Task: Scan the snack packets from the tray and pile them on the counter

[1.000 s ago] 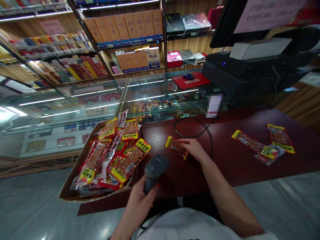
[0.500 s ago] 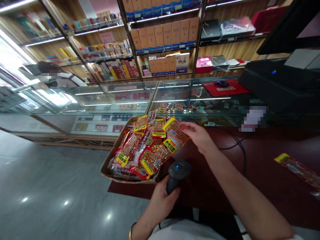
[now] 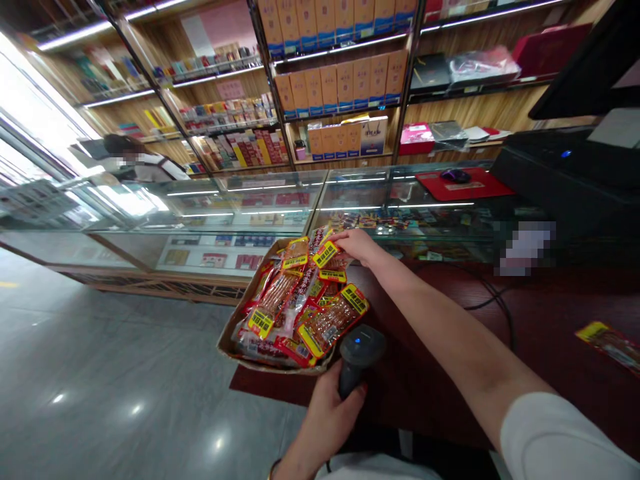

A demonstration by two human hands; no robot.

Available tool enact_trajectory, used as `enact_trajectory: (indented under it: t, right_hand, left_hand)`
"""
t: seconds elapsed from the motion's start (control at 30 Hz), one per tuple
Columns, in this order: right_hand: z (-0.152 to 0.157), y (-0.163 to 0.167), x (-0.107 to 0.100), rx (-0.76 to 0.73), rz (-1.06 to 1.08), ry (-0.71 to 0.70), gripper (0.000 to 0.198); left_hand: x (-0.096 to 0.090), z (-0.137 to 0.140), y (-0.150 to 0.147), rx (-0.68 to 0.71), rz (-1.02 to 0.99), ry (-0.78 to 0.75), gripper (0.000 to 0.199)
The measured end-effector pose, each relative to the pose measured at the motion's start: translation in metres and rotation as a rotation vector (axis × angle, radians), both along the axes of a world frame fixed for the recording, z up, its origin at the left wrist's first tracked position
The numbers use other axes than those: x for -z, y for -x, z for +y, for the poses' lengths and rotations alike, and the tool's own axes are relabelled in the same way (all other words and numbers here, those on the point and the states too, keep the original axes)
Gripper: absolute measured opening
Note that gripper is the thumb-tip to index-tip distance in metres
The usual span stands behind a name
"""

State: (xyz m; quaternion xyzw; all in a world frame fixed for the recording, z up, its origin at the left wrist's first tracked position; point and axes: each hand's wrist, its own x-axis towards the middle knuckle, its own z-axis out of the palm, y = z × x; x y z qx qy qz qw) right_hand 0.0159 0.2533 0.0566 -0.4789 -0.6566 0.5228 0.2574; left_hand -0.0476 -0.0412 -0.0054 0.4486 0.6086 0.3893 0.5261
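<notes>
Just left of the right grip (image 3: 356,245), snack packet (image 3: 325,255) pinched by it, carton (image 3: 231,335) beneath, left grip (image 3: 334,408) clasping scanner (image 3: 362,347)

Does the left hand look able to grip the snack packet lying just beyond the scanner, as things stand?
Probably not: the left hand is wrapped around the scanner. The snack packet itself is close by, with no other packet on top of it.
</notes>
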Motion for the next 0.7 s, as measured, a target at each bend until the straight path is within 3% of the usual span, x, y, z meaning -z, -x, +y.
enact_trajectory:
  t: [0.23,0.37,0.47,0.57,0.7]
  right_hand:
    - [0.007,-0.002,-0.001,0.0,-0.149,-0.276,0.032]
    - [-0.01,-0.041,0.002,0.151,-0.15,-0.403,0.033]
    - [-0.032,-0.116,0.013,0.323,-0.241,-0.448,0.029]
    - [-0.068,-0.228,0.029,0.547,-0.452,-0.425,0.03]
    - [-0.127,-0.378,0.047,0.804,-0.805,-0.283,0.033]
  left_hand:
    - [0.002,0.005,-0.004,0.056,0.071,0.047,0.013]
    - [0.003,0.005,-0.011,0.09,0.081,0.081,0.026]
    - [0.004,0.006,-0.013,0.028,0.114,0.048,0.035]
    - [0.008,0.014,-0.013,0.006,0.138,0.004,0.04]
    - [0.01,0.028,-0.019,0.114,0.148,0.054,0.044]
